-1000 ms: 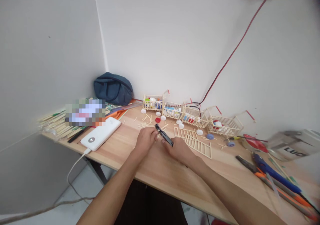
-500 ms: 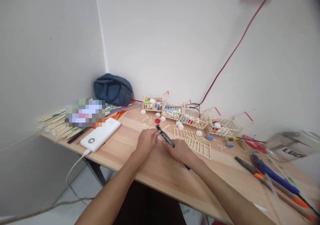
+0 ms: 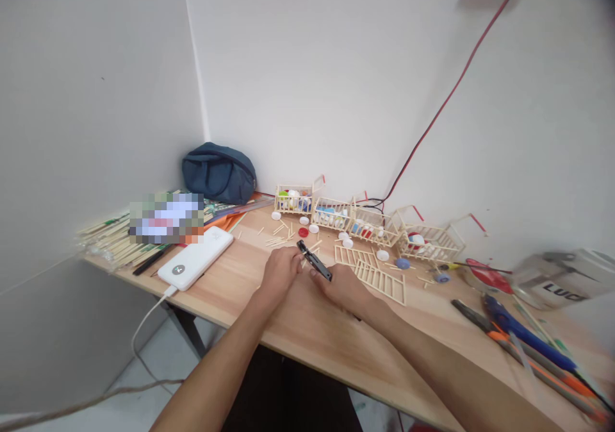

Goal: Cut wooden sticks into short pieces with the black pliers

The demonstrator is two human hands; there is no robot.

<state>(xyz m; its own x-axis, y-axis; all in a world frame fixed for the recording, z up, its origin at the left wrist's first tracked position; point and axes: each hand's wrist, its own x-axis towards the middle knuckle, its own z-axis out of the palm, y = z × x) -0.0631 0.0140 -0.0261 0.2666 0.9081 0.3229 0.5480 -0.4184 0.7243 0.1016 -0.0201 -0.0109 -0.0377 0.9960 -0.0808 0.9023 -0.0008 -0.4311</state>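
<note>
My right hand (image 3: 343, 288) is wrapped round a black hand tool (image 3: 317, 265) that looks like cutters. Its short head points up and left, and a dark end shows below the palm. Close against the head, my left hand (image 3: 281, 270) is closed in a pinch; what its fingertips hold is hidden. Just beyond the tool are short cut sticks (image 3: 314, 245) and a red bottle cap (image 3: 303, 232). Flat stick frames (image 3: 382, 281) lie to the right of my right hand.
Small stick carts (image 3: 331, 213) with cap wheels line the wall. Left are a white power bank (image 3: 196, 259), a blurred-out phone (image 3: 166, 218), bundled sticks (image 3: 108, 243) and a blue pouch (image 3: 218, 172). A blue glue gun (image 3: 509, 320), orange-handled pliers (image 3: 473, 316) and a clear tub (image 3: 552, 284) stand right.
The tool and both hands have shifted very slightly, with the tool's head a little further left. My grip looks the same, and the view has moved a touch.
</note>
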